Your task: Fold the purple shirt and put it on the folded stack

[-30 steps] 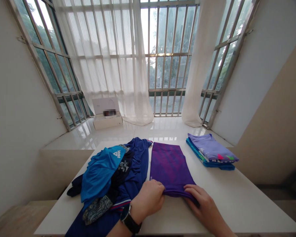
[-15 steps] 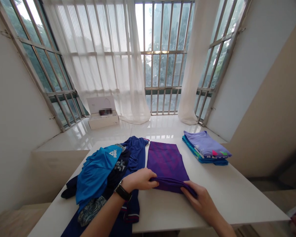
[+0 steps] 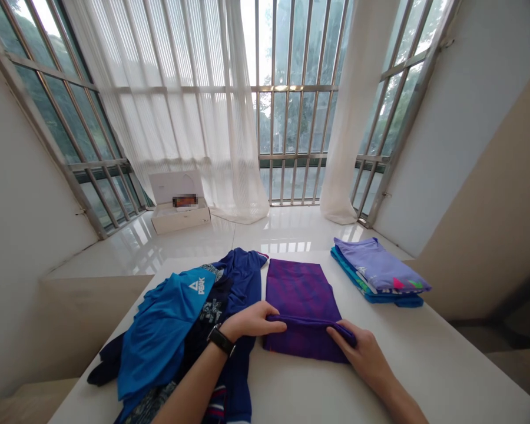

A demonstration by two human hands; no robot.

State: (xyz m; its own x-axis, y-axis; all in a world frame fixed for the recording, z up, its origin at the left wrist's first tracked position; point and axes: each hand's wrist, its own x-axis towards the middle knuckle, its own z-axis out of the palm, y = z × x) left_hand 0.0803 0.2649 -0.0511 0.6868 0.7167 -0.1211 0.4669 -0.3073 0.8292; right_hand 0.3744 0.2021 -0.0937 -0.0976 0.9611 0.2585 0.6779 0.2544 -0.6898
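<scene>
A purple shirt (image 3: 301,288) lies folded on the white table in front of me, with a raised fold running across it. My left hand (image 3: 254,322) pinches the left end of that fold between thumb and fingers; a dark watch is on the wrist. At the fold's right end, my right hand (image 3: 357,344) grips the cloth the same way. Close to my left forearm is a loose heap of clothes, with a bright blue shirt (image 3: 163,330) on top and a dark blue garment (image 3: 245,277) beneath and behind it.
A neat stack of folded clothes (image 3: 382,268), lavender on top, sits at the table's right side. On the window ledge stands an open white box (image 3: 181,219). Sheer curtains (image 3: 181,118) hang before barred windows. The white table (image 3: 300,391) ends near me.
Both hands keep their hold on the purple shirt's fold. More of the cloth's near part now shows flat below the fold. The view has shifted slightly, moving the table's things outward.
</scene>
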